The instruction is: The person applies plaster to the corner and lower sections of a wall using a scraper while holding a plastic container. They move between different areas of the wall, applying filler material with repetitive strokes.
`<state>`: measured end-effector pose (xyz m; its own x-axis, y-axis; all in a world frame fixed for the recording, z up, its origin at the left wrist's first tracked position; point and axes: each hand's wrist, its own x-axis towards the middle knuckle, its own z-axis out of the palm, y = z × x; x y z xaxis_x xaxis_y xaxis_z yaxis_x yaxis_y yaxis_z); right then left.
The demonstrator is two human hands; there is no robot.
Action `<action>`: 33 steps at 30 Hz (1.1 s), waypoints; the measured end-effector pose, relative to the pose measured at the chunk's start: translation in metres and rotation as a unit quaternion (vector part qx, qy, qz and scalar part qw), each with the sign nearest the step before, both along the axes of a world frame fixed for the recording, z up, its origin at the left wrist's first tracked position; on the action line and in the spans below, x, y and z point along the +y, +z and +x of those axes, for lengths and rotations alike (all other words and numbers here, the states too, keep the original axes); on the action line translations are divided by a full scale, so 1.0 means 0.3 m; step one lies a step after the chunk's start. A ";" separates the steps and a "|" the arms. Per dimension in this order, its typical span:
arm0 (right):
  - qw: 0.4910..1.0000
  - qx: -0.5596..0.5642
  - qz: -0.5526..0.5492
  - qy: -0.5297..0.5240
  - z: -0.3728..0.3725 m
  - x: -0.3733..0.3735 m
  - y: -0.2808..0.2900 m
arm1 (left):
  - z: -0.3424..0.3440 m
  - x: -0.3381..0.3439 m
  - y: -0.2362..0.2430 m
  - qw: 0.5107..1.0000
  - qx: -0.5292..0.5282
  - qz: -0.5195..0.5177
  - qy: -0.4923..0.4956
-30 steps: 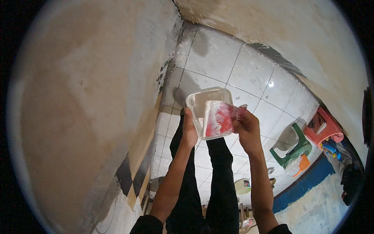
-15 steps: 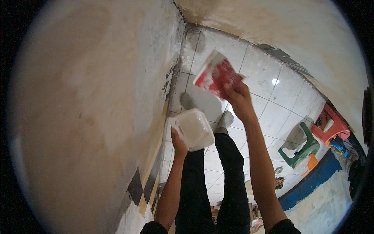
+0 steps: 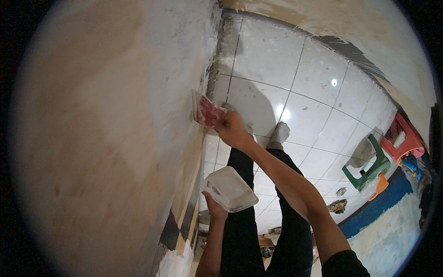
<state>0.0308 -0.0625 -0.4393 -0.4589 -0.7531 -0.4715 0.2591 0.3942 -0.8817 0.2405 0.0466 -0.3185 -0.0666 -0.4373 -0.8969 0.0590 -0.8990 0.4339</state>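
Note:
My right hand (image 3: 234, 128) grips a red putty spreader (image 3: 208, 113) smeared with white. The spreader's outer edge meets the left wall (image 3: 106, 129), or comes very close to it, low down near the floor. That wall has a patchy coat of beige and whitish-grey. Lower and nearer to me, my left hand (image 3: 215, 206) holds a white plastic tub (image 3: 237, 187) by its left side, with the fingers partly hidden beneath. Whitish paste and a greyish streak show in the tub.
White floor tiles (image 3: 314, 115) run under my feet, with dusty smears toward the corner. At the right lie a green plastic stool (image 3: 376, 166), a red stool (image 3: 406, 141) and an orange object (image 3: 379, 187). A far wall (image 3: 387, 41) curves across the upper right.
My right hand has swung left and down with the spreader, from over the floor to the left wall. The tub in my left hand has come lower and nearer to me.

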 end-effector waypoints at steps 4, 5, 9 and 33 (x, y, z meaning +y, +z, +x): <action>0.988 0.086 0.121 -0.037 -0.067 -0.067 -0.158 | -0.033 0.040 -0.007 0.998 -0.047 0.013 0.030; 0.981 0.114 0.139 -0.075 -0.112 -0.090 -0.283 | -0.067 0.069 -0.030 0.998 -0.037 0.034 0.044; 0.975 0.176 0.098 -0.097 -0.035 -0.171 -0.300 | -0.078 0.088 -0.039 0.996 -0.025 0.048 0.070; 0.995 0.006 0.099 -0.004 0.030 0.112 -0.232 | 0.008 0.039 -0.035 0.995 -0.082 0.000 0.049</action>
